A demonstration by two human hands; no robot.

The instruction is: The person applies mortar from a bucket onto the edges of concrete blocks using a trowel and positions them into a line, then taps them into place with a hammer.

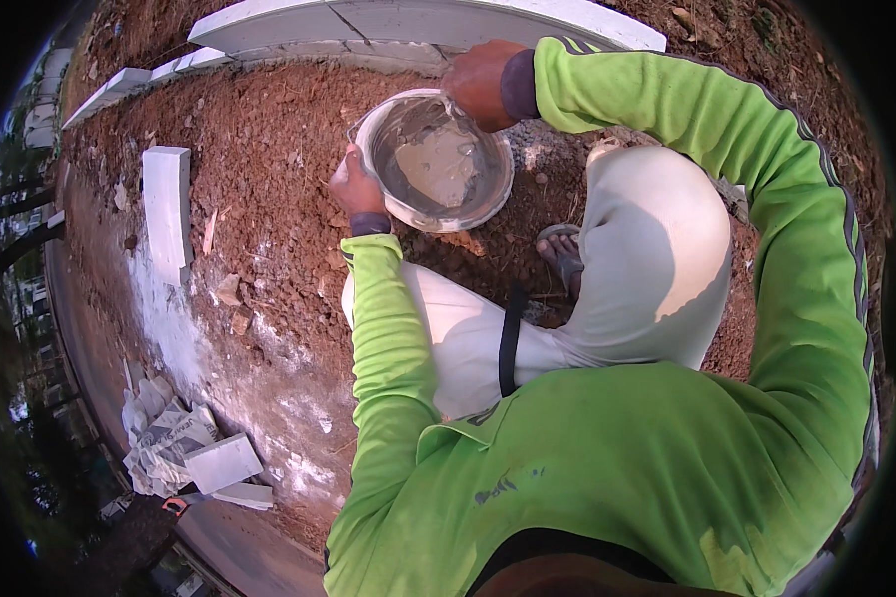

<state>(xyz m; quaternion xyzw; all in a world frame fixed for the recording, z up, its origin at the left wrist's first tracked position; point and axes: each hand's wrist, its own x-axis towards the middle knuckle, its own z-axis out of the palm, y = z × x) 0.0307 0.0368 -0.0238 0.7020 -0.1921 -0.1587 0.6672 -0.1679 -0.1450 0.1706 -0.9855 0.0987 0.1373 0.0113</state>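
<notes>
A white bucket [496, 184] stands tilted slightly on the reddish soil in front of me, holding wet grey paste [433, 164] with more smeared on its inner wall. My left hand [356, 182] grips the bucket's left rim, fingers closed at the edge near the wire handle. My right hand [480, 82] is on the far right of the rim, fingers curled over it and partly hidden. My bent legs in pale trousers and a sandalled foot [560, 247] are close beside the bucket.
A row of white blocks [428, 25] runs along the far side. A loose white block [166, 214] lies at left on soil dusted with white powder. Crumpled sacks [169, 443], cut block pieces [224, 463] and an orange-handled saw [177, 505] lie lower left, beside a paved path.
</notes>
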